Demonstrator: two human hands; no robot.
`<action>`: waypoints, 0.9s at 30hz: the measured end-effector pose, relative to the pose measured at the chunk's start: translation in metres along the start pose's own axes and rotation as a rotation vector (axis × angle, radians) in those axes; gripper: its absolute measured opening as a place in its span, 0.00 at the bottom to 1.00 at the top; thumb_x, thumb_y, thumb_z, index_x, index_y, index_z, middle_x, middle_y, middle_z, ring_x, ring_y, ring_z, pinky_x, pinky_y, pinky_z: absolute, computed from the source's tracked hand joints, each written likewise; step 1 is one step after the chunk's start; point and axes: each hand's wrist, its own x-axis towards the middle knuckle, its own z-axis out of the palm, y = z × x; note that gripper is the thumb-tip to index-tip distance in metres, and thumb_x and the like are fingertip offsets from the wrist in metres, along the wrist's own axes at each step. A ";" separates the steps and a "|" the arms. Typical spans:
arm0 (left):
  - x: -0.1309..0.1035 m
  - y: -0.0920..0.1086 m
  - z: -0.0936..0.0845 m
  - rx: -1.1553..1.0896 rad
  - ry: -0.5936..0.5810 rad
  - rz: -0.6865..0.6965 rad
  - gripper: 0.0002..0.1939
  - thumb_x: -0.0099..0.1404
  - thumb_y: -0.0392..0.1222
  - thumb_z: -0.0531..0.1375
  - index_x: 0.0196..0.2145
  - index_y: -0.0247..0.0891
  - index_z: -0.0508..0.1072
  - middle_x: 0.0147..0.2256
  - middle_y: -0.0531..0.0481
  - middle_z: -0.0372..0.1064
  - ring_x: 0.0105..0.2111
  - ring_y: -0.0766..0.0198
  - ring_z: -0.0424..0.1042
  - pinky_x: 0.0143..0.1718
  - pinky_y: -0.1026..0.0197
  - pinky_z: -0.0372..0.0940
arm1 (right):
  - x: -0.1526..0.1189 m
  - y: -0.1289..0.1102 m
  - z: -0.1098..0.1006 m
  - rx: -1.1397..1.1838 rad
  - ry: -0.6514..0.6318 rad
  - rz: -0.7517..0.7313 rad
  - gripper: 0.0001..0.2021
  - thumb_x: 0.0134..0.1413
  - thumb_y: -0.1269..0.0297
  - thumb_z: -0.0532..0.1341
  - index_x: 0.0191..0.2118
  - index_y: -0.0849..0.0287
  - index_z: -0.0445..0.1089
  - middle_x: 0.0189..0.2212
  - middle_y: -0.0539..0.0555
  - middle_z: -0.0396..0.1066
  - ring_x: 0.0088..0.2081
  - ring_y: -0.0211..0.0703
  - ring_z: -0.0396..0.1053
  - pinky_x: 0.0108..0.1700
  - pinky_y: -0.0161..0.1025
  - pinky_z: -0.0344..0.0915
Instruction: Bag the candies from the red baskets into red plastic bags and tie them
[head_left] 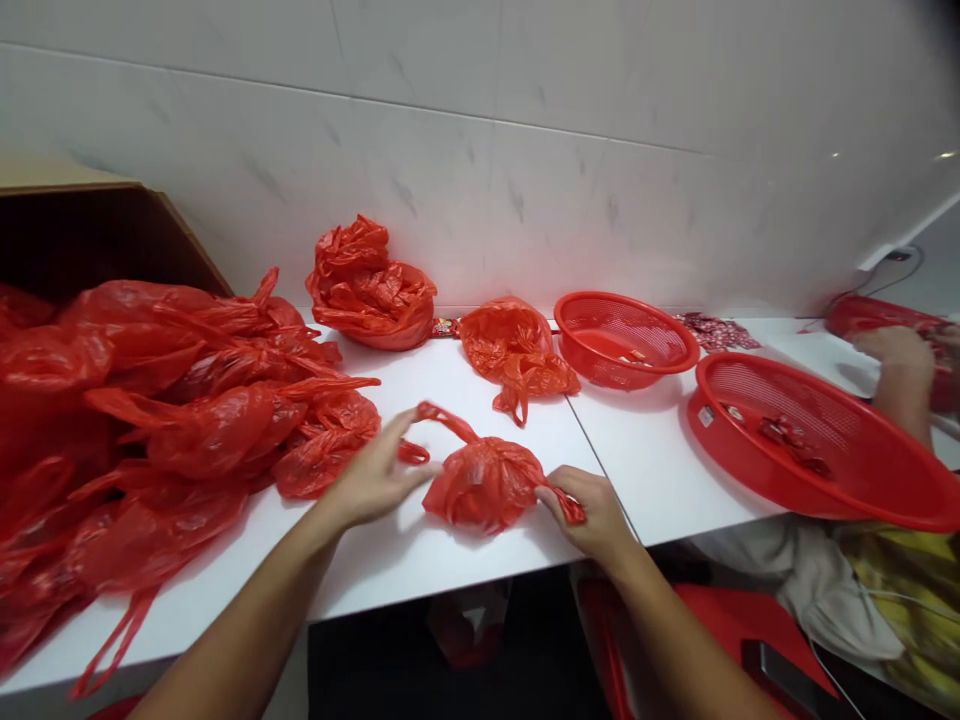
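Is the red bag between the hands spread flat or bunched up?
Bunched up: the red bag bulges roundly, its plastic gathered into creases.

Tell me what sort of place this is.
Probably a packing workspace, going by three things: bulging red bags heaped on a white table, red baskets holding what look like small packets, and another red bag gripped at one end by the right hand.

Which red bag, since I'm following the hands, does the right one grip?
The lone bag at the front of the table: the right hand grips its gathered end. Others lie by the wall or in the left pile.
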 end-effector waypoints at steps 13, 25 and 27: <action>0.080 -0.004 -0.027 0.705 0.358 -0.133 0.35 0.64 0.37 0.62 0.68 0.38 0.64 0.62 0.30 0.63 0.64 0.31 0.62 0.61 0.35 0.61 | 0.102 0.054 0.030 -0.294 0.113 0.507 0.15 0.53 0.53 0.69 0.39 0.58 0.73 0.34 0.55 0.74 0.35 0.47 0.70 0.38 0.41 0.64; 0.024 0.069 0.050 -0.317 -0.294 0.277 0.41 0.59 0.47 0.72 0.67 0.41 0.66 0.62 0.37 0.68 0.60 0.46 0.71 0.62 0.44 0.67 | 0.056 -0.050 0.009 0.093 -0.189 -0.071 0.19 0.52 0.77 0.58 0.48 0.55 0.73 0.46 0.55 0.74 0.46 0.46 0.74 0.47 0.40 0.72; 0.022 0.071 0.048 -0.384 -0.253 0.156 0.30 0.59 0.43 0.72 0.58 0.39 0.75 0.56 0.39 0.73 0.56 0.47 0.73 0.60 0.45 0.68 | 0.045 -0.051 0.000 0.135 -0.177 -0.047 0.21 0.57 0.74 0.59 0.56 0.54 0.72 0.51 0.56 0.74 0.51 0.46 0.73 0.52 0.42 0.73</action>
